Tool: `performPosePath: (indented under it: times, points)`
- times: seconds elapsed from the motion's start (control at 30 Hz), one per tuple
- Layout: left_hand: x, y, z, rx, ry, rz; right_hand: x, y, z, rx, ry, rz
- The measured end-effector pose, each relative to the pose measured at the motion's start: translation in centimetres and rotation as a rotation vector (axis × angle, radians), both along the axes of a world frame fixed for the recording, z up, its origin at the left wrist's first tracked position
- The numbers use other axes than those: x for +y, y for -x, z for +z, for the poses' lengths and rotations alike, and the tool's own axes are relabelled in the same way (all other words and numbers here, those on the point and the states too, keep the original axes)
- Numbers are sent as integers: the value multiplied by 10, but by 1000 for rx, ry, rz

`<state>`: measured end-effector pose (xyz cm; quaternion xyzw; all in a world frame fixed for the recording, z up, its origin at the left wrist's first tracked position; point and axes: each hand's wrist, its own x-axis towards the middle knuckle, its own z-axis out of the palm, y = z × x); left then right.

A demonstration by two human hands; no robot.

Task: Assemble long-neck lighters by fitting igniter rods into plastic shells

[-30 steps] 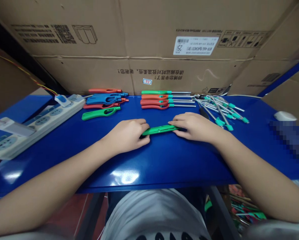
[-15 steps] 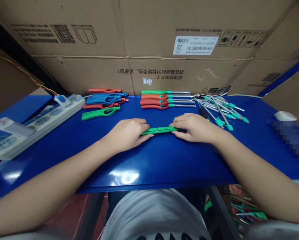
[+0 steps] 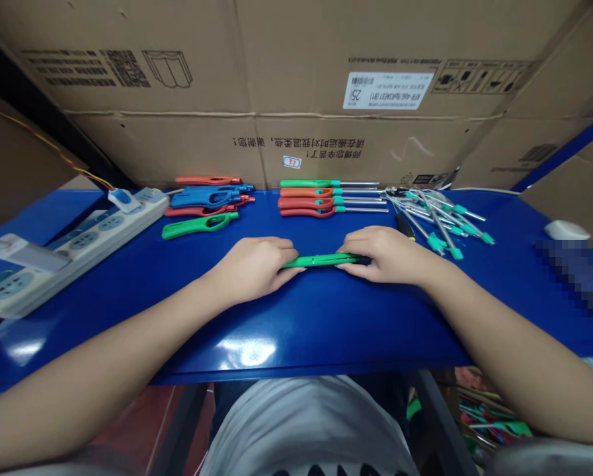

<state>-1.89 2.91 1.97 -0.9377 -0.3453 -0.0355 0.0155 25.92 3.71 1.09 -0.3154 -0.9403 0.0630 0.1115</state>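
Note:
Above the blue table, a green lighter handle (image 3: 320, 260) is held edge-on between both hands. My left hand (image 3: 259, 268) is closed on its left end and my right hand (image 3: 388, 256) pinches its right end. A seam runs along the handle, with a dark gap between its halves near my right fingers. The parts under the fingers are hidden. Just behind my right hand lies a tool with a black and yellow handle (image 3: 404, 226), partly covered.
Lighter handles without tubes (image 3: 201, 197) are piled back left. Lighters with metal tubes (image 3: 309, 202) lie in a row at back centre. Loose tubes with teal ends (image 3: 439, 221) lie right. A power strip (image 3: 85, 248) runs along the left; cardboard (image 3: 177, 142) stands behind.
The gap at the right end of the green lighter handle's seam looks wider. My right fingers have shifted slightly; my left hand has barely moved.

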Motion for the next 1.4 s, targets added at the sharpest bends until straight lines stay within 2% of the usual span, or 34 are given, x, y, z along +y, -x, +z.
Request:
performPosePath:
  times: [0.37,0.63,1.07,1.3,1.4]
  points:
    - [-1,0,3,13,-36,24,-4,1,-1,19,-154,11]
    - [-7,-6,-5,-88,69,9,-10,12,-5,16,-214,38]
    - [-2,-7,-15,-284,278,-8,-6,11,-2,-35,19,36]
    - [-1,-10,-20,-413,375,32,-9,13,0,-24,29,53]
    - [-2,-11,-22,-395,345,13,-9,14,1,-39,55,59]
